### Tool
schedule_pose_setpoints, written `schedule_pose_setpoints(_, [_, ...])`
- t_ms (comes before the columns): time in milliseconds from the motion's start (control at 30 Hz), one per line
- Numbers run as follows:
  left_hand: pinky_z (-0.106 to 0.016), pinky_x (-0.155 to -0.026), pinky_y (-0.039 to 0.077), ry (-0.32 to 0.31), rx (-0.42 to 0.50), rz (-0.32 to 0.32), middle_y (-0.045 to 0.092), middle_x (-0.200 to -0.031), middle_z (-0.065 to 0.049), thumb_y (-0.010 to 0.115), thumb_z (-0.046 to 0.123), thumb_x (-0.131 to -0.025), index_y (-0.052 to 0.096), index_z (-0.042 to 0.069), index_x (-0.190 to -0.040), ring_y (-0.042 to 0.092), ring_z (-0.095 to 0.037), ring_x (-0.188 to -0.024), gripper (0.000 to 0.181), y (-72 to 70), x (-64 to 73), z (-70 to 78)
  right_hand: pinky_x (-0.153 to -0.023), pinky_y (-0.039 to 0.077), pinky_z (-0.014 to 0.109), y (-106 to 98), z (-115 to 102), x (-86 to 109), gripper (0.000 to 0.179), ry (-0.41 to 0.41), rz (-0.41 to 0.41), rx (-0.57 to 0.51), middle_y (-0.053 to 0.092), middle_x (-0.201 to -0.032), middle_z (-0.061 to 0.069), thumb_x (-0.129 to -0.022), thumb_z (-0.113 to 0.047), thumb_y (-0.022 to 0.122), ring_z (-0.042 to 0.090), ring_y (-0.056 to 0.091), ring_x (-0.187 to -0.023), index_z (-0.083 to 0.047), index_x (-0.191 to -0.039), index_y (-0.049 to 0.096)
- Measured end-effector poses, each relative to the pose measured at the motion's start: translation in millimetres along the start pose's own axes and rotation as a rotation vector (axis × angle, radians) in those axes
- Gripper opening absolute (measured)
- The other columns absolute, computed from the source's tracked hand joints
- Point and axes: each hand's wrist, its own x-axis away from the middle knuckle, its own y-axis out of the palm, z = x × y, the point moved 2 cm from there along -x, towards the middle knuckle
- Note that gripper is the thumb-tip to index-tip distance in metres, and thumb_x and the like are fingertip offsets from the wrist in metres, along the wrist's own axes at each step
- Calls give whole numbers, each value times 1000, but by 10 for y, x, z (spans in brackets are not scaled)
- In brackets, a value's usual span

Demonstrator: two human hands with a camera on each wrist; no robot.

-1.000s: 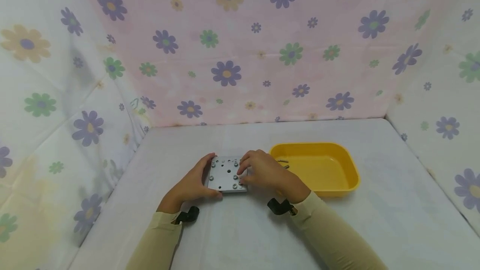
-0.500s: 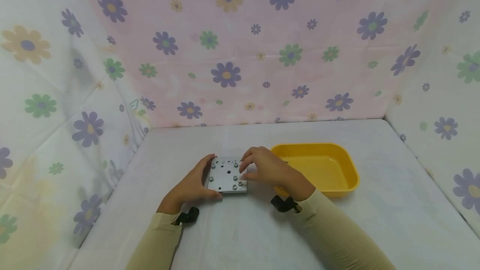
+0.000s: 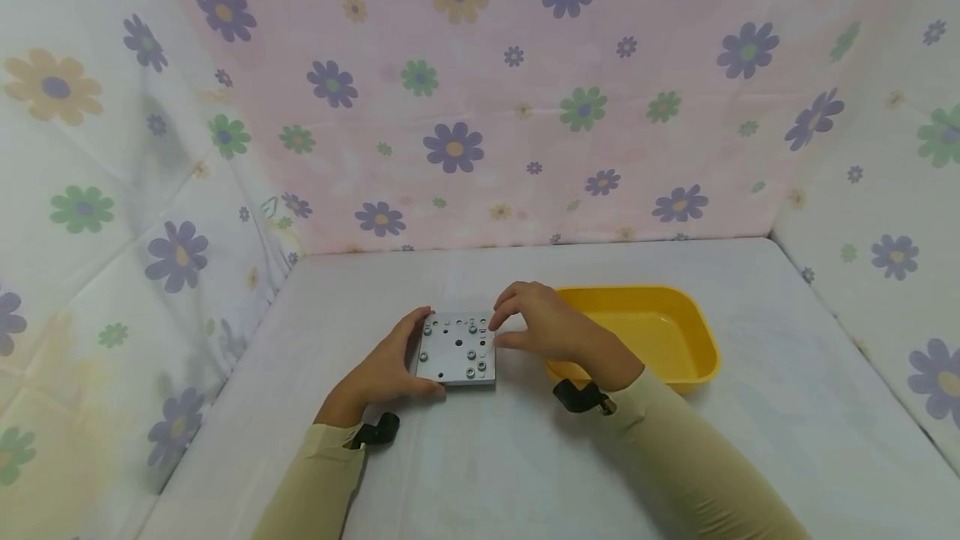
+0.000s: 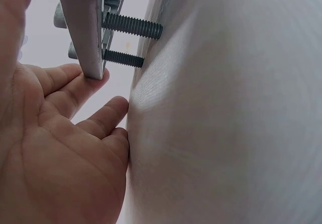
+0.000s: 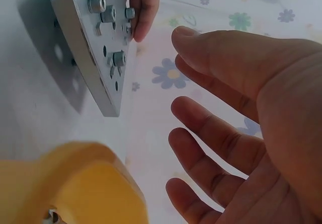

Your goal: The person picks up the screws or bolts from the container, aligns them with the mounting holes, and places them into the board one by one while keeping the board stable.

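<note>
A silver metal plate (image 3: 447, 359) with several holes lies in front of me on the white table. Several socket-head bolts (image 3: 471, 354) stand in it, most of them toward its right side. My left hand (image 3: 381, 369) grips the plate from the left, thumb at the near edge and fingers at the far edge. In the left wrist view, threaded bolt shanks (image 4: 133, 25) poke out below the plate, which sits raised off the table. My right hand (image 3: 551, 325) is just right of the plate, fingers spread and holding nothing, as the right wrist view confirms.
A yellow tray (image 3: 705, 348) stands right of the plate, partly behind my right hand and wrist. Inside it, a small metal piece (image 5: 52, 216) shows in the right wrist view. Flowered cloth (image 3: 480, 190) walls the table at the back and both sides.
My right hand has drawn away from the bolts at the plate's right side, moving right toward the tray, and its fingers have parted. The left hand and plate have stayed put.
</note>
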Motion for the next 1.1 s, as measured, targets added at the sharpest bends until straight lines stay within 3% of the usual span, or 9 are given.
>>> schedule_pose_setpoints(333, [-53,-128,17,5,17,-5,22,-172,-1,101,50,-55,16,19,-166,16,-26,-161,143,33,34,-46,-109,47,44,-135,86,74,10,44,8,24,65,-126,-6,-90,-31,81,21,56,-121,-29,-100,80])
schedule_pose_setpoints(533, [-53,-129,17,12,19,-8,21,-172,-1,101,48,-56,15,18,-166,16,-26,-161,143,15,14,-23,-107,49,45,-259,184,85,10,18,19,59,65,-125,-5,-91,-31,81,21,58,-120,-30,-101,80])
schedule_pose_setpoints(833, [-53,-129,16,3,1,-3,20,-173,-2,101,50,-56,15,20,-166,15,-27,-161,143,14,-1,-65,-104,50,46,-322,351,146,8,31,21,-28,65,-119,-6,-92,-29,80,27,61,-118,-29,-99,79])
schedule_pose_setpoints(1100, [-52,-129,16,13,21,7,21,-172,0,101,51,-55,15,20,-166,15,-25,-161,144,28,-8,-65,-103,51,45,-399,485,194,9,31,33,-9,65,-118,-8,-92,-28,79,22,61,-114,-27,-101,79])
